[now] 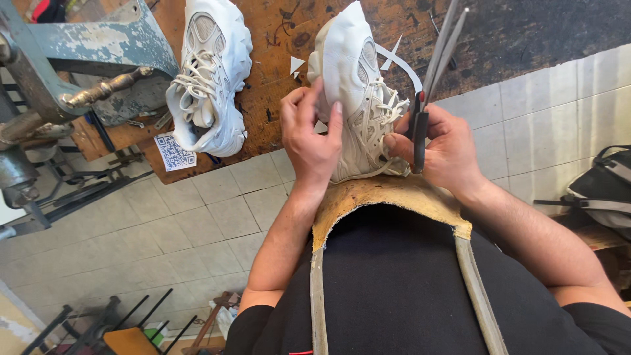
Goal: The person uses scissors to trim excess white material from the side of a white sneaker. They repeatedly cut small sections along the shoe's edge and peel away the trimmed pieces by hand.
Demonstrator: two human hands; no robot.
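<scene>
The person stands close against the wooden bench (276,79) with a white sneaker (351,85) propped toe-up, its heel end resting on the leather apron bib (388,194) at the chest. The left hand (309,135) is wrapped around the shoe's side, thumb and fingers pressing into the upper. The right hand (444,148) is clenched around the dark handles of a pair of scissors (434,66), whose long blades point up and away from the body, just beside the laces (378,115).

From where I stand, the worry is how near those blades sit to the loose laces and the soft white upper: a small twist of the wrist could nick a lace or score the material. The right hand's fingertips also touch the shoe while holding the scissors, so the grip on the tool looks divided, and it could slip. The shoe is only braced between one hand and the apron, not flat on the bench, so it may roll.

A second white sneaker (210,72) lies further along the bench, near a metal machine (85,59), and small white offcuts (297,64) are scattered about.
</scene>
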